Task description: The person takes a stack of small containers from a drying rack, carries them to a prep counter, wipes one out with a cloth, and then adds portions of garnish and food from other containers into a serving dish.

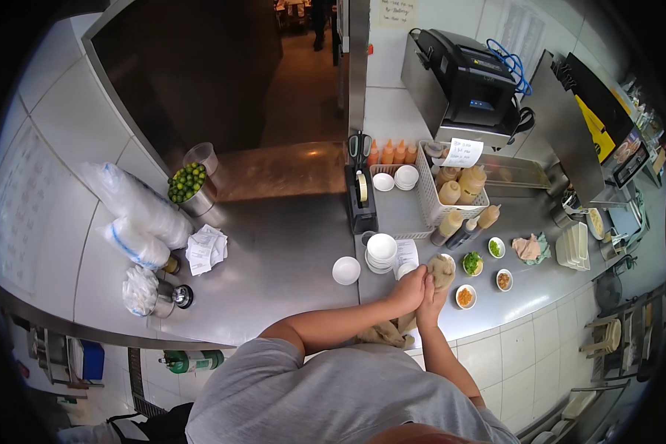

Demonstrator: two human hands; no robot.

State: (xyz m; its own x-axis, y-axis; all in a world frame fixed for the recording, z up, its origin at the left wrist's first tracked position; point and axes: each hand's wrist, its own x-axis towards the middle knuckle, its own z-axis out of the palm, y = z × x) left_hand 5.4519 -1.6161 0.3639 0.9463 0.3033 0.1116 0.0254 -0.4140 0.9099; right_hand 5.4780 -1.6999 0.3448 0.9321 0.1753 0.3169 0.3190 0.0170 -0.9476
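Note:
In front of me, my left hand (pixel 409 289) and my right hand (pixel 432 304) are close together, touching. A bunched tan cloth (pixel 440 272) sticks out beyond their fingers, with both hands closed around its near part. Just behind the cloth, the rim of a white bowl (pixel 449 258) shows; most of it is hidden. More tan cloth (pixel 386 334) lies at the counter edge beneath my left forearm; whether it is the same piece is hidden. A stack of small white bowls (pixel 381 252) stands left of my hands, with a single white bowl (pixel 346 270) beside it.
To the right stand small bowls of orange bits (pixel 465 297), brown bits (pixel 504 280) and chopped greens (pixel 496 247). Sauce bottles (pixel 459 186) fill a white basket (pixel 454 213). A tape dispenser (pixel 362 202), calamansi container (pixel 191 188) and paper slips (pixel 206 250) sit farther left on the steel counter (pixel 283 266).

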